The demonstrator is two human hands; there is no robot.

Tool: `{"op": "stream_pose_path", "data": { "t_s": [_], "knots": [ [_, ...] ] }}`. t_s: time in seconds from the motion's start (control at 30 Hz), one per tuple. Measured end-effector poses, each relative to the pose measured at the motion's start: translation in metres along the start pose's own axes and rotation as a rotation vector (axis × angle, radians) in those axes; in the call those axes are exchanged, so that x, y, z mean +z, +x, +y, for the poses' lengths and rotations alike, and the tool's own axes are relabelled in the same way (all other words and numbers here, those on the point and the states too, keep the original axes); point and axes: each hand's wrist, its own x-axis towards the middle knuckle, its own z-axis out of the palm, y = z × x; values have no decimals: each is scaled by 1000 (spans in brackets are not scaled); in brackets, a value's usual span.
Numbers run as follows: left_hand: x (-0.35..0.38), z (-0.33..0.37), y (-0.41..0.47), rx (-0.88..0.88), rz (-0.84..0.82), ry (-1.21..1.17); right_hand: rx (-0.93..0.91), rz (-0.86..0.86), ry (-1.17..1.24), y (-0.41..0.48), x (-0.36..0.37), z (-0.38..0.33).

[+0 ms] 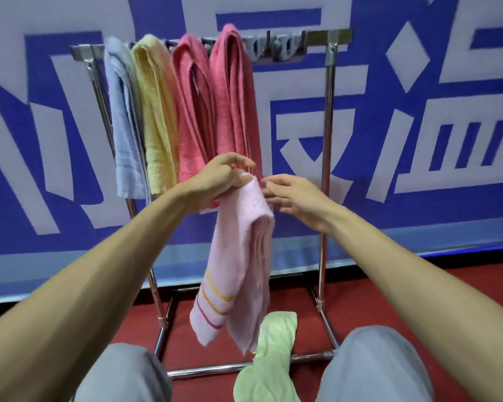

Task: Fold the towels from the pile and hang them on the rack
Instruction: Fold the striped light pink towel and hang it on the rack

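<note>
Towel (pixel 238 256), pale pink, evidently soft, light and limp: hangs from left hand (pixel 218 181) gripping its top fold, right hand (pixel 294 195) loosely spread beside; probably best gripped along that fold.

pale pink striped towel (pixel 238 256), green towel (pixel 270 361), chrome rack (pixel 327 140)

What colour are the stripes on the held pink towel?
The stripes are yellow, orange and magenta, head view.

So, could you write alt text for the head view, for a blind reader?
A person's left hand holds a folded pink towel up before a metal rack, the right hand reaching to its top edge. Four towels hang on the rack; a green towel lies on the floor.
</note>
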Motion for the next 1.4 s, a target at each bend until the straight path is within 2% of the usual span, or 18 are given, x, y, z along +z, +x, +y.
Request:
{"op": "stream_pose_path", "data": {
  "t_s": [0.13, 0.23, 0.3, 0.4, 0.5, 0.63, 0.77, 0.93, 1.13, 1.3, 1.4],
  "knots": [
    [-13, 27, 2, 37, -9, -73, 9, -200, 136, 2, -4, -26],
    [-18, 44, 1, 68, -41, -174, 52, -286, 140, 1, -15, -44],
    [-19, 54, 0, 81, -47, -199, 16, -297, 175, 2, -23, -53],
    [-21, 67, 3, 84, -64, -253, -59, -263, 339, 2, -34, -68],
    [-19, 80, 8, 97, -172, -239, -168, -202, 461, 4, -45, -88],
    [-14, 87, 21, 113, -326, -106, -210, -75, 502, 13, -60, -113],
    [-7, 98, 38, 158, -355, -162, -225, -23, 475, 24, -78, -128],
    [-4, 116, 73, 254, -222, -200, -217, 127, 473, 56, -94, -140],
    [-26, 144, 135, 304, -50, -88, -237, 312, 371, 109, -107, -174],
    [-53, 172, 185, 397, 238, 268, -322, 447, 257, 161, -118, -205],
    [-65, 181, 212, 470, 369, 547, -355, 554, -15, 193, -123, -214]
  ]
}}
